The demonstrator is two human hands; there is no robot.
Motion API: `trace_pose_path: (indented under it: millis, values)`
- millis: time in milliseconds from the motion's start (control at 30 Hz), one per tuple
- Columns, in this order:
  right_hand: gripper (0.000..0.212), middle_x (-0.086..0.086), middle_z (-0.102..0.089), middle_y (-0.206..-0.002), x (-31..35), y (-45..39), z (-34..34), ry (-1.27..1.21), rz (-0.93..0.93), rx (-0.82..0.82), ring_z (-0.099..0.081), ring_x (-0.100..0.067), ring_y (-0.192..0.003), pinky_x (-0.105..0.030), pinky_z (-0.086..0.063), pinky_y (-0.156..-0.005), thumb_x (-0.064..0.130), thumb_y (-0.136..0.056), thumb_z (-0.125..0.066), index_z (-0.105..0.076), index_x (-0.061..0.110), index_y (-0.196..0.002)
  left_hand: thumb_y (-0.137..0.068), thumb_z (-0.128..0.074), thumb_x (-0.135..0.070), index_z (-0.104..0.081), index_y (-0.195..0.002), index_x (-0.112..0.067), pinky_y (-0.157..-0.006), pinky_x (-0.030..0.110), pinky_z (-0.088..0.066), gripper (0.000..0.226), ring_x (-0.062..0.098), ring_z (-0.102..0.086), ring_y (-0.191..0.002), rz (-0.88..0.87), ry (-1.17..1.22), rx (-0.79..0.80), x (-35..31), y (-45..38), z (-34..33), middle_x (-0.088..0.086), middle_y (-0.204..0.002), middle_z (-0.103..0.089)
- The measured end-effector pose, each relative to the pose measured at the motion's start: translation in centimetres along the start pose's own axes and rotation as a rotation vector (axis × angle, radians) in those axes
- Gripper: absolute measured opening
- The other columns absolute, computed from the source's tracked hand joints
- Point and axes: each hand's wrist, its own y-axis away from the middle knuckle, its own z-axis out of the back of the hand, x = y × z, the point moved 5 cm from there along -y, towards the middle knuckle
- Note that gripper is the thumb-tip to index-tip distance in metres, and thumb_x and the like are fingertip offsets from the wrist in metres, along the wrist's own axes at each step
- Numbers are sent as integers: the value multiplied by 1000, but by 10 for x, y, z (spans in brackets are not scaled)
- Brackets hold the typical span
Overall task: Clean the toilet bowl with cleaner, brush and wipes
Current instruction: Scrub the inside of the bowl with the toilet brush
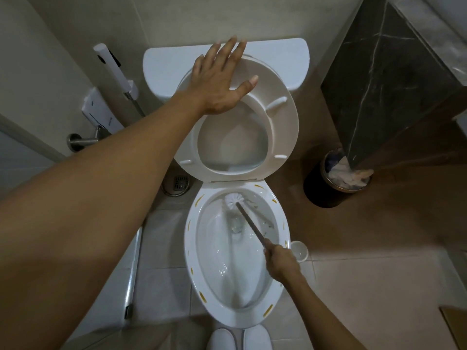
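The white toilet bowl stands open below me, with yellow-brown streaks around its rim. Its raised seat leans back against the tank. My left hand presses flat, fingers spread, on the seat's upper left edge. My right hand grips the dark handle of the toilet brush at the bowl's right rim. The white brush head lies against the inner back wall of the bowl, just under the rim.
A white brush holder sits on the floor right of the bowl. A dark waste bin with tissues stands further right, beside a black marble column. A bidet sprayer hangs on the left wall. White slippers touch the bowl's front.
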Motion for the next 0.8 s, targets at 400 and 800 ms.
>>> trace_pose_path:
  millis: [400, 800]
  values:
    - [40, -11, -66, -109, -18, 14, 11, -21, -30, -29, -63, -27, -99, -37, -51, -82, 27, -103, -32, -42, 26, -141, -95, -25, -62, 3, -152, -26, -117, 48, 1, 73, 23, 7, -147, 0, 10, -6, 0, 1, 2, -2, -160, 7]
    - [37, -10, -65, -111, 9, 6, 7, -22, -28, 26, -63, -27, -100, -37, -53, -85, 30, -102, -32, -47, 23, -136, -95, -25, -62, 4, -152, -26, -116, 47, 2, 73, 22, 8, -147, 0, 24, -4, 0, 2, 2, -3, -160, 8]
